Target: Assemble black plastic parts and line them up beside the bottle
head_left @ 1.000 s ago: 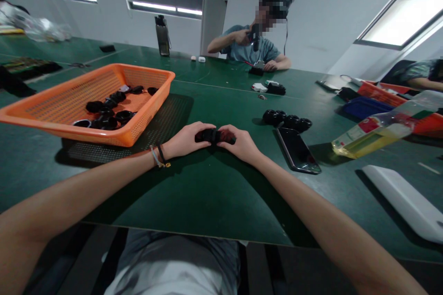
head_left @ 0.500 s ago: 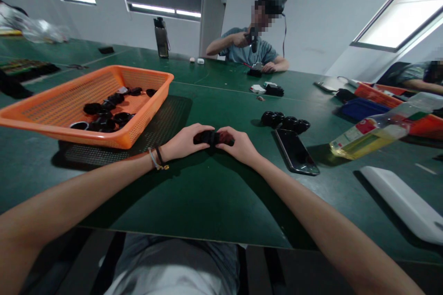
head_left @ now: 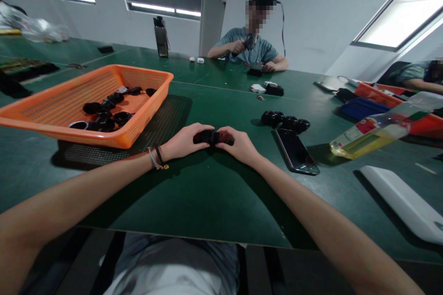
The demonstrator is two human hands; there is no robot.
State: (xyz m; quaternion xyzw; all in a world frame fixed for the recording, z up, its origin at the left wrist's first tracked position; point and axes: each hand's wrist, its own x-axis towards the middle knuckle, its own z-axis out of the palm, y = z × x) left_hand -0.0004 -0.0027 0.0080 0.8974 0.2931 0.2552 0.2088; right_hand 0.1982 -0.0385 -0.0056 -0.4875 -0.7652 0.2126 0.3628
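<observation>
The fingers of the left hand curl over the left end of a black part, and the fingers of the right hand close on its right end. Both hands are clamped on the piece, thumbs tucked underneath and out of sight. The black part lies crosswise between the two hands, low over the green bench or resting on it; which of the two cannot be told. It sits roughly in the middle of the bench's near half. Thin wristbands circle the left wrist.

To the left, beyond the left hand, an orange basket stands on a dark mesh mat. It holds a loose heap of black pieces towards its near right corner.

To the right and a little farther off, a short row of black pieces lies on the bench. A phone lies face up just near of them. Farther right, a clear bottle of yellow liquid lies on its side, and a flat white object lies at the near right.

At the far side a seated person holds something small in raised hands, with a dark flask standing to the left.
</observation>
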